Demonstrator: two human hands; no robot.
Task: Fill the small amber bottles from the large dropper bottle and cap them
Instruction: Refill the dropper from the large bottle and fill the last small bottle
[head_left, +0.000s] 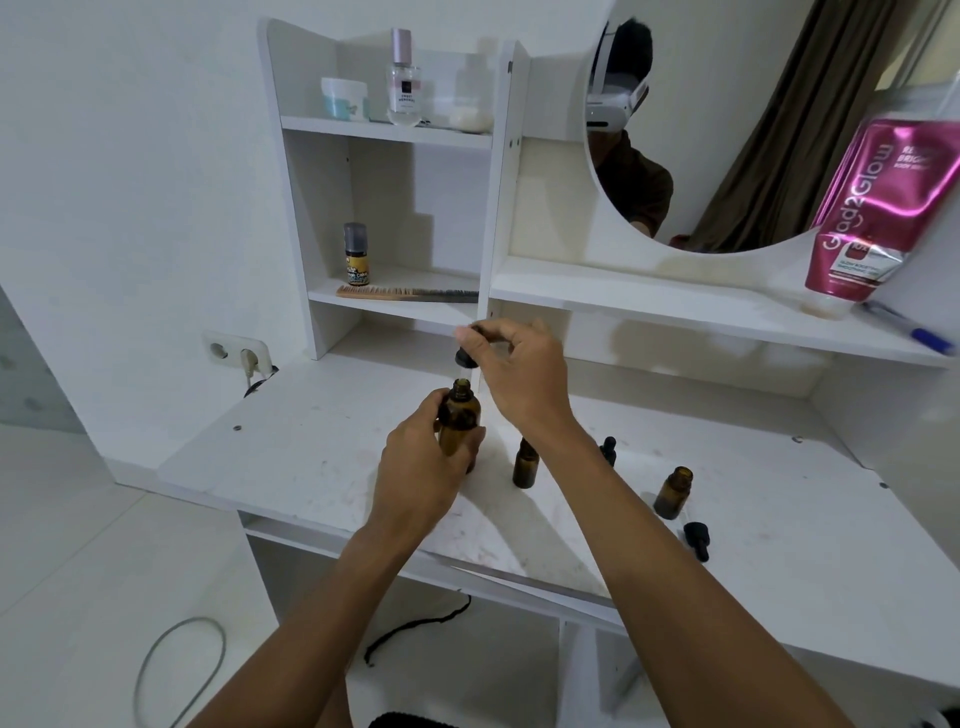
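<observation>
My left hand (421, 467) grips the large amber bottle (459, 415) upright just above the white desk; its neck is uncapped. Directly over that neck my right hand (511, 371) pinches the black dropper cap (464, 358), whose glass tube points down at the opening. A small amber bottle (524, 465) stands to the right, partly hidden behind my right wrist. A second small amber bottle (673, 492) stands uncapped farther right. One black dropper cap (608, 451) lies behind my right forearm and another (696, 540) lies near the second small bottle.
The white desk (311, 452) has a shelf unit behind it holding a comb (405, 292), a small dark-capped bottle (356, 254), a perfume bottle (403, 80) and a jar (343, 97). A pink tube (878, 208) and a pen (909, 330) sit on the right shelf under a round mirror (727, 130). A wall socket (236, 353) is at the left.
</observation>
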